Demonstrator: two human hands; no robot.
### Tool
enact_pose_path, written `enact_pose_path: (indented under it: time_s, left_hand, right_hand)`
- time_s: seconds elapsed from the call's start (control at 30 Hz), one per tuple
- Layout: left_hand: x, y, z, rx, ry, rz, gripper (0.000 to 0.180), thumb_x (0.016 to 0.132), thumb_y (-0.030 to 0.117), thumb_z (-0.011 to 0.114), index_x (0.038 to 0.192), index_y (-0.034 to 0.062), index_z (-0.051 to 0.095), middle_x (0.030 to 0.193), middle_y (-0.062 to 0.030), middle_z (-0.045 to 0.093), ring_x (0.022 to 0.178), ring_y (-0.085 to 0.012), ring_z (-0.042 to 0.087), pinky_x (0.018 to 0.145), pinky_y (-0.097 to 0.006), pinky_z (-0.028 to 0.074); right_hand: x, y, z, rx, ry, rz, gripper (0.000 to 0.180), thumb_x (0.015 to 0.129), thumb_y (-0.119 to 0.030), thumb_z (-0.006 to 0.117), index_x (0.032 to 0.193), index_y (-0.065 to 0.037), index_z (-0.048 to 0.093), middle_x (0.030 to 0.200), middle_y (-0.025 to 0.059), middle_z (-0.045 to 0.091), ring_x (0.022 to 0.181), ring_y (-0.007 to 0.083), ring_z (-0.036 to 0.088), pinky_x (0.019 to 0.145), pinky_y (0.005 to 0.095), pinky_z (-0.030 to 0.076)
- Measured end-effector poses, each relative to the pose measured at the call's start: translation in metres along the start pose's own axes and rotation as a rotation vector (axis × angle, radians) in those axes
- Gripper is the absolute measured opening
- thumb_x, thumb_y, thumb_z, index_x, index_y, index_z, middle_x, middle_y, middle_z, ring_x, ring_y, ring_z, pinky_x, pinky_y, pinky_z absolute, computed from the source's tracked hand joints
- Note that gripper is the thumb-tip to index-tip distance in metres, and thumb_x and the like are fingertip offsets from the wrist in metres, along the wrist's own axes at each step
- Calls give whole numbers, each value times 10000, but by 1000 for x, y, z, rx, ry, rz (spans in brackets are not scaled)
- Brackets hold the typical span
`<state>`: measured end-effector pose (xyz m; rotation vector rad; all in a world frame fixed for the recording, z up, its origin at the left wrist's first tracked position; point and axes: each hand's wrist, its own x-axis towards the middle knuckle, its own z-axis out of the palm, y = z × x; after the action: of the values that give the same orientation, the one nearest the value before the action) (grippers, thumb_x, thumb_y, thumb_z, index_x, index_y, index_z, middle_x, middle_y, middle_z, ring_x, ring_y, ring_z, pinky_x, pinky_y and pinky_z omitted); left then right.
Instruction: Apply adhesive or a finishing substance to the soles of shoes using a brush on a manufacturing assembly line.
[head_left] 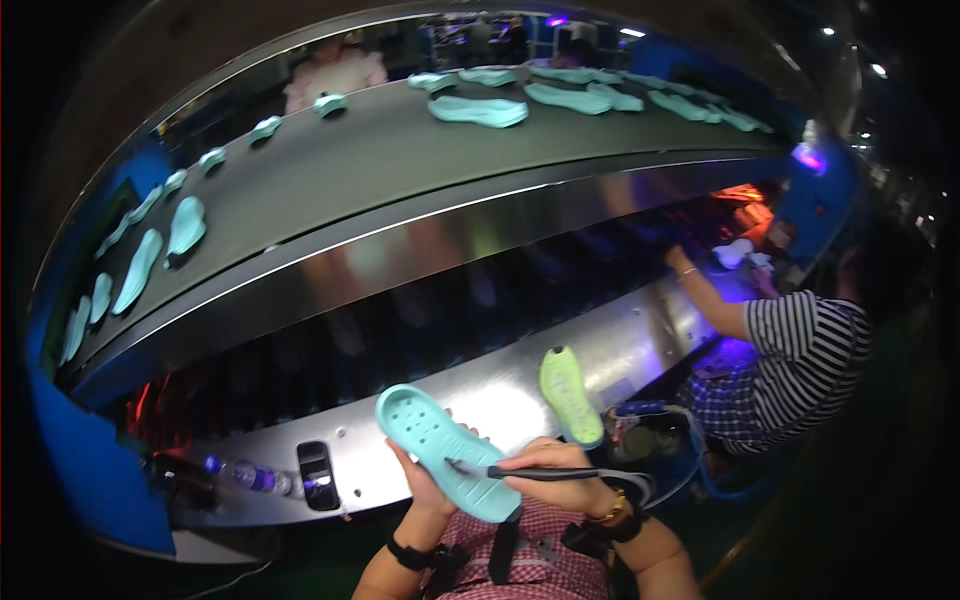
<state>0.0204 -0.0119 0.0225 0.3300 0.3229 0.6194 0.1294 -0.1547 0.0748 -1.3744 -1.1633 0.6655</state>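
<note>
My left hand (426,480) is closed around the side of a turquoise shoe sole (440,440), holding it tilted in front of my lap. One end of the sole has a group of small holes. In my right hand (560,475) is a pen-shaped tool (540,473) with a black handle and a thin grey tip. That tip rests on or just above the middle of the sole; I cannot tell whether it touches. A yellow-green sole (568,395) with a dark patch at its far end lies just beyond my right hand on the metal ledge.
A metal ledge (480,395) runs before me, with a black case (318,476) and a plastic bottle (255,476) at left. Above it, a dark conveyor belt (330,170) carries several turquoise soles (478,111). A co-worker in a striped shirt (810,345) sits at right, near glowing orange heaters (745,195).
</note>
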Motion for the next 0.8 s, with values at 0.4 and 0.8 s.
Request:
enact_pose_path:
  time_s: [0.4,0.8]
  left_hand:
    - [14,0,12,93,-92,136,776,775,732,238,1090,72,498,826,-117,603,798,-257,604,766,-446,484]
    - [11,4,0,171,-38,169,733,779,725,230,1104,113,470,852,-108,597,778,-238,606,720,-398,510]
  right_hand:
    - [-10,19,-3,-74,-134,-14,247,747,-27,659,993,-18,636,923,91,620,831,144,590,729,240,467]
    - [-23,19,1,82,-224,36,234,757,-45,661,989,-32,635,923,71,629,873,128,586,759,231,461]
